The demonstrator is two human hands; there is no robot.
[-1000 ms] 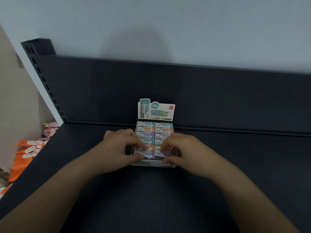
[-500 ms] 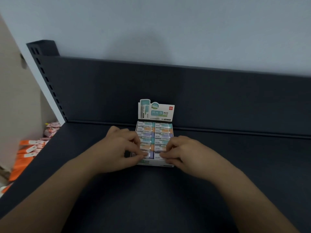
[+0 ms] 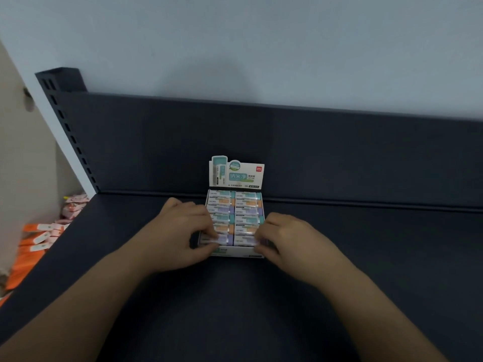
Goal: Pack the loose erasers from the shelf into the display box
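Note:
A white display box [image 3: 236, 253] with an upright printed header card [image 3: 236, 173] stands on the dark shelf [image 3: 235, 296] against its back panel. Two columns of erasers [image 3: 235, 212] in teal, orange and purple sleeves fill it. My left hand [image 3: 180, 231] grips the box's front left corner, thumb on the front wall and fingers over the nearest purple eraser [image 3: 222, 239]. At the front right corner my right hand [image 3: 287, 239] holds the box the same way, its fingers curled over the nearest eraser on that side.
The shelf's back panel [image 3: 339, 158] rises behind the box, with a slotted upright [image 3: 68, 131] at the left end. Beyond the shelf's left edge lie orange and pink packaged goods [image 3: 44, 239] on a lower level. A pale wall is above.
Both hands slid from the middle of the front row out to the box's front corners. The box sits slightly farther back, and the view has shifted a little.

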